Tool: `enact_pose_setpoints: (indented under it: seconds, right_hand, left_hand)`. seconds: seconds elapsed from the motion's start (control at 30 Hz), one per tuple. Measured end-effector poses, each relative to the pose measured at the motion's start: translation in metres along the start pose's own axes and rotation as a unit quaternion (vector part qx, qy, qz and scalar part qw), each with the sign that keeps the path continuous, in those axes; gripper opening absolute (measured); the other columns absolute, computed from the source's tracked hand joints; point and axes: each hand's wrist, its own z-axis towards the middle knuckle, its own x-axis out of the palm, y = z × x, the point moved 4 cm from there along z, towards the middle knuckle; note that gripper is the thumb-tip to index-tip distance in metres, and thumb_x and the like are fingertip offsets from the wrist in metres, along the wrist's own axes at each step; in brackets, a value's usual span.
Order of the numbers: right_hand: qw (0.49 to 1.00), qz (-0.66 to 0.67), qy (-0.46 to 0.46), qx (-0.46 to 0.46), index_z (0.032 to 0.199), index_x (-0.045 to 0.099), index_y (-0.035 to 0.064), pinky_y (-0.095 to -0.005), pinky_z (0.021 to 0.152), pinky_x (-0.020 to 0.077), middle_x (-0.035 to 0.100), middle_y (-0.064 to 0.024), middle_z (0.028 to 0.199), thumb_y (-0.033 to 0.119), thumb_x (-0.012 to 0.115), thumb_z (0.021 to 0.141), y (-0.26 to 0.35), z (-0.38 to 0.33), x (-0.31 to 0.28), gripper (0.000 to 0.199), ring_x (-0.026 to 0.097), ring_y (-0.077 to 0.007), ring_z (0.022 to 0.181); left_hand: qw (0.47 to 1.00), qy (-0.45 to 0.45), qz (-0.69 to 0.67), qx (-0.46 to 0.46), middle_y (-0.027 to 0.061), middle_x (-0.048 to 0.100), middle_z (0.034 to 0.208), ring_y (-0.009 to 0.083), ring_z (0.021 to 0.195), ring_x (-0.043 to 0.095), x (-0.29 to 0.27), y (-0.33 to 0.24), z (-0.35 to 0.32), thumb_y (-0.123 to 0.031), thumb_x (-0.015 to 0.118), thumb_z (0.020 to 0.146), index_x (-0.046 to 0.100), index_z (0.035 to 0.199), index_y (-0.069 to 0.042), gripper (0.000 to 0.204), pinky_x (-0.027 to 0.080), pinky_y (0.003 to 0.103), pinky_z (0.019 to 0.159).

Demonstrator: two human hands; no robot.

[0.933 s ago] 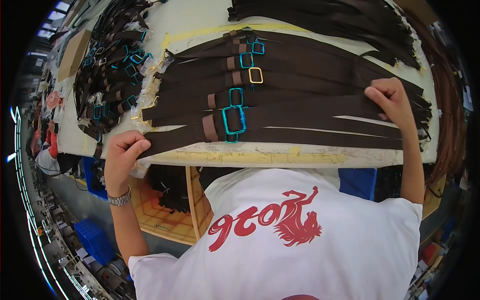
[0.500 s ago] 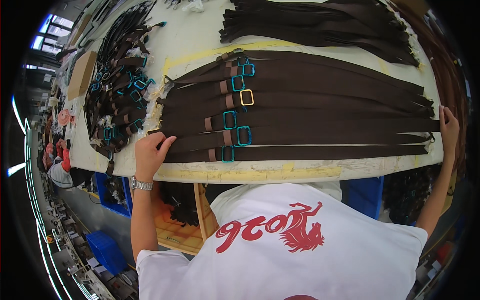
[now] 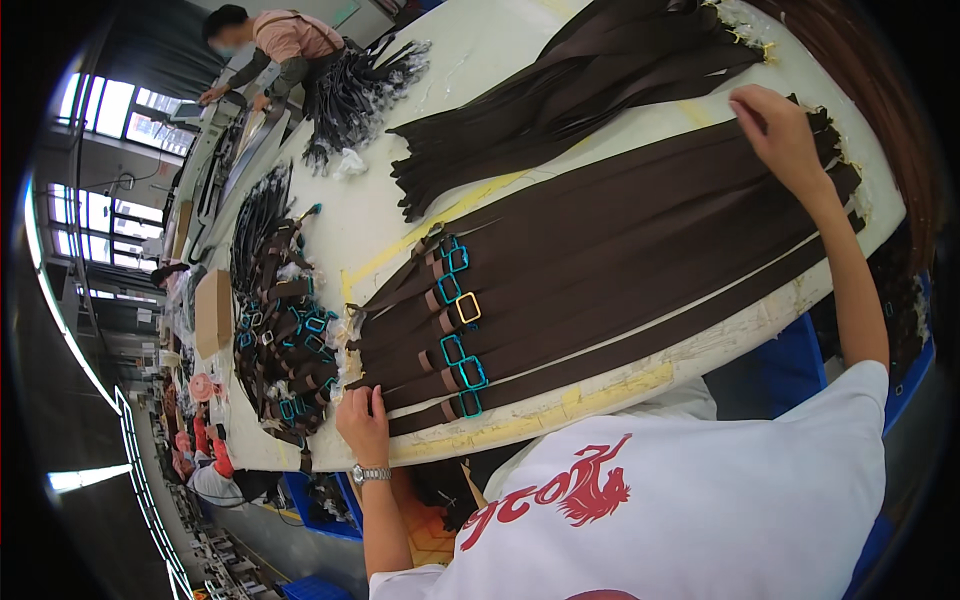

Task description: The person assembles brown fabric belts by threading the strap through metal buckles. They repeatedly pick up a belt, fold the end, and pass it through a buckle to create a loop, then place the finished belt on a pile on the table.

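Brown belt straps (image 3: 610,270) lie side by side across the table in a wide layer. Near their left ends is a row of buckles, several wrapped in blue film (image 3: 452,350) and one gold-coloured buckle (image 3: 467,308). My left hand (image 3: 362,428), with a metal watch at the wrist, is closed at the left end of a strap near the front edge. Over the far right part of the layer is my right hand (image 3: 785,145), fingers loosely bent and a gap beside the thumb. I see nothing held in it; its fingertips are partly hidden.
A second bundle of brown straps (image 3: 560,110) lies behind. To the left are a heap of buckled straps (image 3: 285,330) and a cardboard box (image 3: 212,312). A co-worker (image 3: 285,45) stands at the far left by dark straps. Blue crates (image 3: 785,365) sit below the table edge.
The view has turned and shows more of the far left. My right hand has left the strap's right end and moved back over the layer. My left hand stays at the left ends.
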Motion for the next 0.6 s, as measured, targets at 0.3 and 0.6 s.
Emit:
enact_pose_setpoints:
  seconds: [0.3,0.6]
  right_hand:
    - [0.918,0.066,0.064,-0.387,0.097,0.063,0.0118,-0.0387,0.082,0.0491,0.061,-0.0030,0.098,0.018,0.077,0.089,0.213,0.086,0.216,0.017,0.061,-0.0231,0.098]
    - [0.883,-0.067,0.051,-0.462,0.093,0.065,0.0101,-0.0395,0.083,0.0438,0.065,-0.0046,0.092,0.013,0.072,0.083,0.256,0.088,0.267,0.013,0.061,-0.0244,0.095]
  left_hand:
    - [0.982,-0.108,-0.156,-0.009,0.0155,0.072,0.113,0.0366,0.106,0.068,-0.033,-0.083,0.000,0.004,0.075,0.090,0.070,0.102,-0.001,0.013,0.054,0.048,0.093]
    - [0.955,-0.116,-0.271,-0.020,0.0140,0.076,0.108,0.0349,0.103,0.072,-0.043,-0.127,-0.015,0.006,0.077,0.088,0.072,0.101,-0.001,0.016,0.058,0.044,0.090]
